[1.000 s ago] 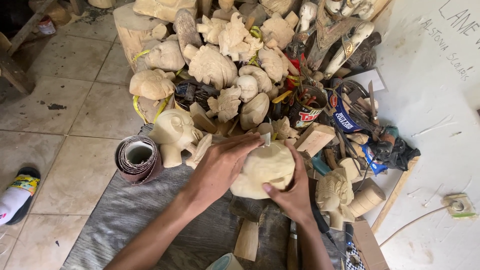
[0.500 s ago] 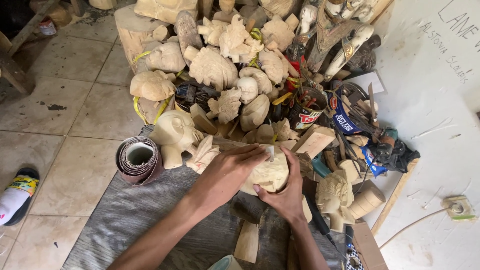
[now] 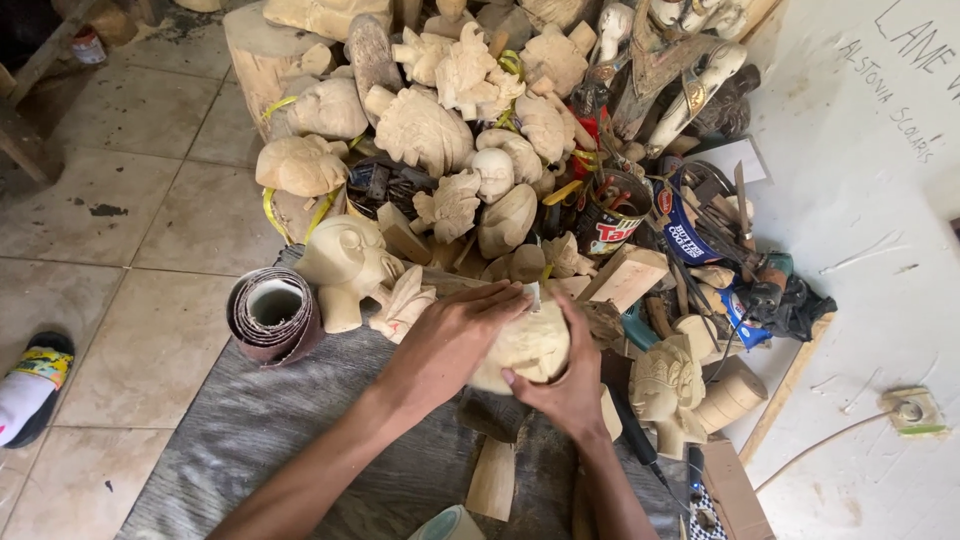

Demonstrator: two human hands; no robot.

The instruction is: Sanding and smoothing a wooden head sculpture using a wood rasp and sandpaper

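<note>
1. Head view, the hands: I see my left hand (image 3: 450, 340) laid flat over the top of a pale wooden carving (image 3: 525, 345), fingers (image 3: 500, 298) pressed together and stretched across it. Something small and pale shows at their tips; I cannot tell what it is. I judge the flat palm is there to bear down on the wood.

2. Head view, the other side: my right hand (image 3: 560, 385) cups the same carving from below and from the right, fingers wrapped on it and thumb (image 3: 520, 380) hooked on its near face. That grip looks meant to stop the piece from turning. The carving sits between both hands, just above the grey surface (image 3: 250, 440), near its far edge.

3. Head view, close by: a roll of sandpaper (image 3: 272, 315) stands on end at the left of the surface, within easy reach of the left hand. A carved wooden head (image 3: 345, 265) stands just beside it, facing right. A small wooden wedge (image 3: 492, 478) lies near my wrists.

4. Head view, beyond: a heap of unfinished carvings (image 3: 450, 110) is piled against the wall, with cans (image 3: 610, 215) of tools among them. A second carved head (image 3: 665, 385) lies at the right. On the tiled floor (image 3: 120, 230), at far left, someone's foot in a sandal (image 3: 30, 385) shows.
</note>
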